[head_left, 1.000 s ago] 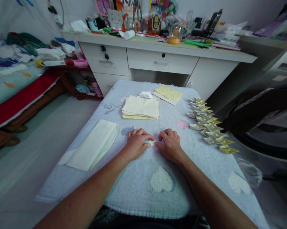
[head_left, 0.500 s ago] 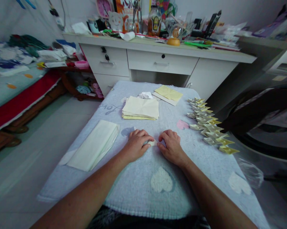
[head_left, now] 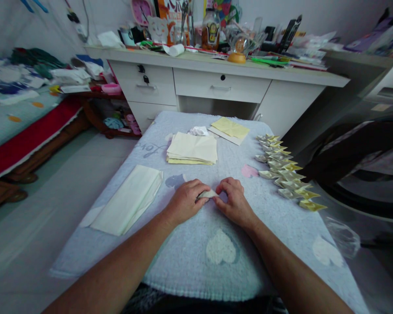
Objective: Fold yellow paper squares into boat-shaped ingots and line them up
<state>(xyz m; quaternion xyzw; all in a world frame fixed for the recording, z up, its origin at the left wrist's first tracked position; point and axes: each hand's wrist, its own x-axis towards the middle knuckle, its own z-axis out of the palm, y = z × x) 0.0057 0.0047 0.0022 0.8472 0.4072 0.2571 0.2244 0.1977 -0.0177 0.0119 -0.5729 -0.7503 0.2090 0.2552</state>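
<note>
A small folded piece of paper (head_left: 208,194), pale and narrow, is pinched between my two hands above the cloth. My left hand (head_left: 189,197) grips its left end with thumb and fingers, which hide part of it. At its right tip, my right hand (head_left: 233,198) closes thumb and fingertips on the paper. Beyond the hands lies a stack of cream and yellow paper sheets (head_left: 192,147). Rows of small folded paper boats (head_left: 286,174), grey and yellow, stand along the right side of the table.
A blue-grey cloth (head_left: 196,266) covers the table. On it lie a folded pale paper bundle (head_left: 127,200) at left, a crumpled white tissue (head_left: 198,131) and yellow sheets (head_left: 231,127) at the back. A cluttered white desk (head_left: 222,72) stands behind, a washing machine (head_left: 379,131) at right.
The folded paper between my hands has come more into view, tilted up a little. My left fingers have shifted slightly down; my right hand has moved slightly left.
</note>
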